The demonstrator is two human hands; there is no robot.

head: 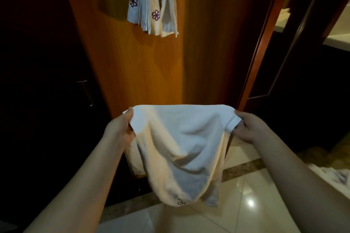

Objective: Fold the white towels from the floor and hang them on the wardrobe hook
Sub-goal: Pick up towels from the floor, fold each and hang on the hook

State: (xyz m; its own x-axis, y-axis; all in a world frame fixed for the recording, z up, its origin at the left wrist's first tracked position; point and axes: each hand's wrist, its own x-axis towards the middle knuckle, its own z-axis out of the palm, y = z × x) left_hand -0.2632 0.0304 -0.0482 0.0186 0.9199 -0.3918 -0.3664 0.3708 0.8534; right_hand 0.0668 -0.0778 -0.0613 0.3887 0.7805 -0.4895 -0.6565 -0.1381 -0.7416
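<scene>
1. The white terry-cloth towel (181,147) is held up in the air in front of the person, stretched by its top edge between both hands. Its top edge runs roughly level; the body sags down in soft folds, doubled over on itself, and a small dark embroidered mark shows near its lowest point.
2. The left hand (121,128) pinches the towel's upper left corner, thumb on the near side, fingers hidden behind the cloth.
3. The right hand (250,126) grips the upper right corner, with a bunched fold of cloth caught between thumb and curled fingers.
4. Both bare forearms reach forward from the lower corners of the view; neither hand has hold of anything else.
5. The held towel hangs clear of the glossy pale tiled floor (246,204), which has a darker marbled border strip running across it.
6. Behind the towel stands an orange-brown wooden wardrobe panel (144,73). High on it hang folded white towels with purple flower embroidery (151,5), well above the held towel; the hook itself is out of view.
7. At the right edge, low, a crumpled white cloth heap (333,174) lies on the floor, apart from the held towel.
8. To the left is a dark cabinet door with a metal handle (87,92).
</scene>
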